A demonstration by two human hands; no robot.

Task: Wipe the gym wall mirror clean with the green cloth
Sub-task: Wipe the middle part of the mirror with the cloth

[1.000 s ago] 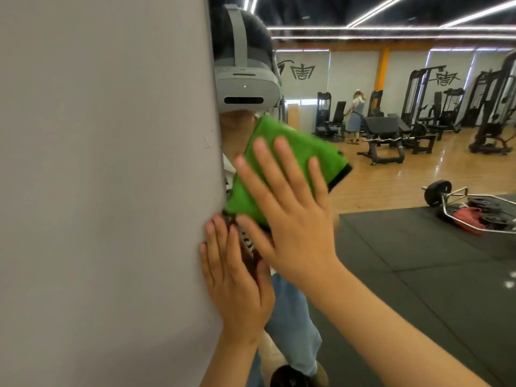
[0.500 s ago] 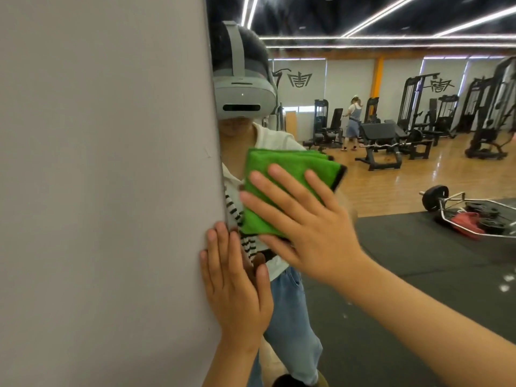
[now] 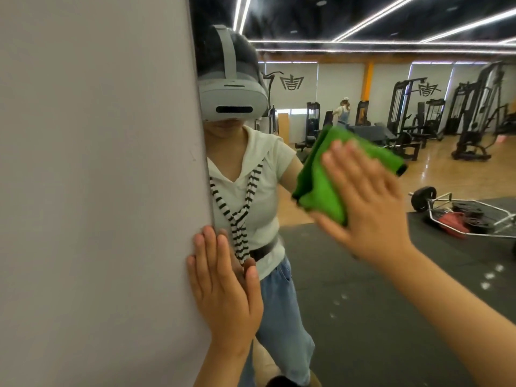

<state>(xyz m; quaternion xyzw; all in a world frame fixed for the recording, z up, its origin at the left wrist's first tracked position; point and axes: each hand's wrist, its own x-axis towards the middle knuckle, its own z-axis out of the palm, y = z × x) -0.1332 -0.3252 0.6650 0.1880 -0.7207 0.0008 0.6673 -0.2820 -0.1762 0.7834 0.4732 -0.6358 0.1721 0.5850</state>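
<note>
**Cloth Position and Hand Status: Mirror Wipe**

1. Green cloth [image 3: 321, 185]. The cloth is folded into a thick pad and lies flat against the wall mirror [image 3: 329, 88], at about chest height in my reflection. Its dark-trimmed edge shows at the upper right corner and along the left side.

2. Right hand [image 3: 371, 208]. My palm and straight, spread fingers press the right half of the cloth onto the glass. The hand is flat and does not clutch the cloth. Its outline is smeared by motion, so the thumb's exact contact with the lower edge of the cloth is probably there but not clear.

3. Left hand [image 3: 223, 286]. This hand lies flat and relaxed, fingers straight and pointing up, and grasps nothing. It rests on the seam where the gray wall panel [image 3: 97, 191] meets the mirror's left edge, below and to the left of the cloth and well apart from it.

4. Reflected surroundings. The glass shows my gray headset [image 3: 231, 99], white top and striped neck band [image 3: 243, 213]. Further back stand black weight machines [image 3: 405, 113] on a wooden floor. A hex bar [image 3: 472, 216] loaded with plates lies on the black rubber mat [image 3: 418, 331].
</note>
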